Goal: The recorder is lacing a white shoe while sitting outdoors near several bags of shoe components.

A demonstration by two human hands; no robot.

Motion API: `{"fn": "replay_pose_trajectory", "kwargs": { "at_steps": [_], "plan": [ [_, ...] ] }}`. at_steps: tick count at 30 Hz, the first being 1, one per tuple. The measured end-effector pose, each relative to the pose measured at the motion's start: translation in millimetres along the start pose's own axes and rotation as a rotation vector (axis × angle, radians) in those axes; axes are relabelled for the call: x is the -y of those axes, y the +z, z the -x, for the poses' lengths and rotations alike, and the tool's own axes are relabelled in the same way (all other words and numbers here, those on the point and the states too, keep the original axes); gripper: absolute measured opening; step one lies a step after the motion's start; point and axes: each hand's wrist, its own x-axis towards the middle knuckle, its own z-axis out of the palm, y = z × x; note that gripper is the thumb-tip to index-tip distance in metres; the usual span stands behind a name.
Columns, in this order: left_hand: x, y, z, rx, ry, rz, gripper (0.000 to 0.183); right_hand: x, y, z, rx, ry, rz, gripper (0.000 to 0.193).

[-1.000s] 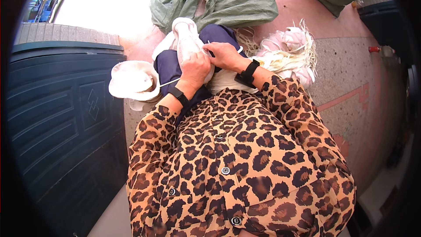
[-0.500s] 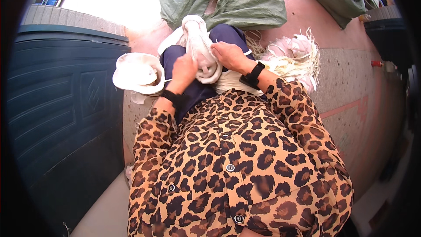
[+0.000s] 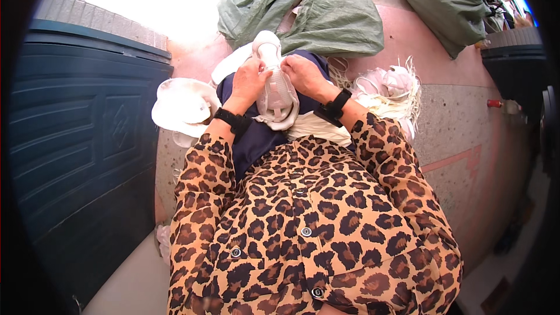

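A pale pinkish-white shoe upper lies lengthwise on my lap, its rounded toe end away from me and its padded collar toward my body. On its left side, my left hand is closed, thumb and fingertips pinching at the edge. My right hand is closed against the opposite edge, level with the left. The fingers of both hands hide whether a thin lace is also between them. Ribbed, translucent-looking material shows in the middle of the shoe upper. Each wrist carries a black band.
White shoe pieces sit left of my knee, beside a dark blue panelled door. To the right lies a heap of pale shoe uppers and cream laces. Green sacks stand ahead, another sack at far right. A red-ended object lies right.
Both hands have moved in to the shoe upper's sides; the left went up and right from beside its collar. Thin white ends seen at the hands earlier no longer show.
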Motion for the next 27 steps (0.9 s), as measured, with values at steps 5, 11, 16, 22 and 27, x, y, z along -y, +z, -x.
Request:
{"fn": "replay_pose_trajectory", "kwargs": {
  "at_steps": [5,11,16,22,27],
  "plan": [
    [-4.4,1.9,-10.2,0.061,-0.041,-0.048,0.027,2.1,1.1,-3.3,-0.043,0.106,0.038,0.017],
    [-6.8,4.2,-9.6,0.014,-0.093,-0.001,0.029,3.8,3.7,-6.0,-0.045,0.100,0.138,0.020],
    [-10.0,0.8,-9.4,0.026,-0.106,-0.008,0.029,4.6,3.6,-16.5,-0.043,0.090,0.153,0.021],
    [-10.6,-3.8,-6.4,0.013,-0.096,-0.006,0.026,8.6,-2.1,-25.4,0.163,0.201,-0.081,0.018],
    [-9.5,-3.8,-2.0,-0.003,-0.027,0.118,0.024,14.7,3.0,-19.0,-0.019,0.014,0.136,0.015]
  ]
}}
